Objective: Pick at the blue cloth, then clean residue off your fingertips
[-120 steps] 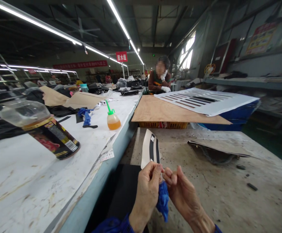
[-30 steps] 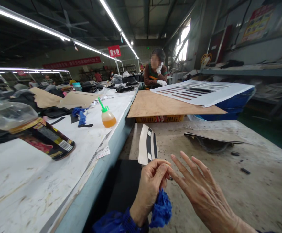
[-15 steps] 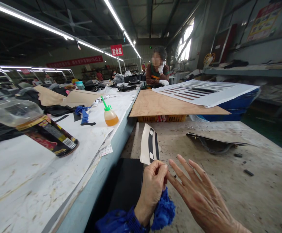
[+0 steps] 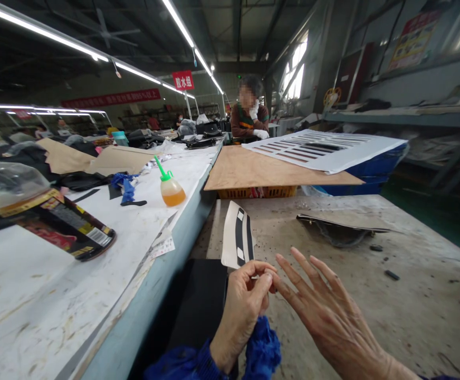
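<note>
A curved cream card with black stripes (image 4: 229, 235) shows beyond my left hand (image 4: 243, 309), whose thumb and forefinger press together; what they pinch, I can't tell. Crumpled blue cloth (image 4: 264, 348) bunches below. My right hand (image 4: 328, 316) is splayed, its forefinger at that pinch.

Shows right hand (image 4: 325, 314) fanned out, back up, versus curled four seconds ago; shows blue cloth (image 4: 262, 345) bunched wider, lower.

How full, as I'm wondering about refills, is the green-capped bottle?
Partly full: the green-capped bottle shows amber liquid in its lower part, paler wall above it.
</note>
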Demonstrator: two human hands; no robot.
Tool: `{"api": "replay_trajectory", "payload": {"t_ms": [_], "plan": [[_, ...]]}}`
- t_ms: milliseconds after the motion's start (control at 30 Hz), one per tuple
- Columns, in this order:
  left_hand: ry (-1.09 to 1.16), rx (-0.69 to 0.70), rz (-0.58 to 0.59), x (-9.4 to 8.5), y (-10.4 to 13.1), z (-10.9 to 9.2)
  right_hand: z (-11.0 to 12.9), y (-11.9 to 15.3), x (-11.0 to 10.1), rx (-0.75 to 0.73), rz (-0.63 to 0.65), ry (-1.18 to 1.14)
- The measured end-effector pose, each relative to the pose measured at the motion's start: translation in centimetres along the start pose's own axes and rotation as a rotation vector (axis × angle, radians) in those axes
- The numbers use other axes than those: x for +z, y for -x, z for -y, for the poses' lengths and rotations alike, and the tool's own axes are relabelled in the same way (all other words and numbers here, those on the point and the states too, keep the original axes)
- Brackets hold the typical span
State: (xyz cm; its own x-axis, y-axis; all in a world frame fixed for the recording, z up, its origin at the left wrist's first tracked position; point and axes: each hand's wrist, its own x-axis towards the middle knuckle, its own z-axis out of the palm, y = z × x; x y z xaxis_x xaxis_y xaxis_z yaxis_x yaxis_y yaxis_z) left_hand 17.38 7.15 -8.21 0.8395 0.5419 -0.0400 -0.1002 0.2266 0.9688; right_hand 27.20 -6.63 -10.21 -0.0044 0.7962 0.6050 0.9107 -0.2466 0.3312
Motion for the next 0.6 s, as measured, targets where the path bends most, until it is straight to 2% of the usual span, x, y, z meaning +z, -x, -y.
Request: {"api": "replay_trajectory", "payload": {"t_ms": [600], "plan": [[0.001, 0.009, -0.096, 0.0, 0.0, 0.6, 0.7, 0.3, 1.3, 0.003, -0.003, -0.016]]}}
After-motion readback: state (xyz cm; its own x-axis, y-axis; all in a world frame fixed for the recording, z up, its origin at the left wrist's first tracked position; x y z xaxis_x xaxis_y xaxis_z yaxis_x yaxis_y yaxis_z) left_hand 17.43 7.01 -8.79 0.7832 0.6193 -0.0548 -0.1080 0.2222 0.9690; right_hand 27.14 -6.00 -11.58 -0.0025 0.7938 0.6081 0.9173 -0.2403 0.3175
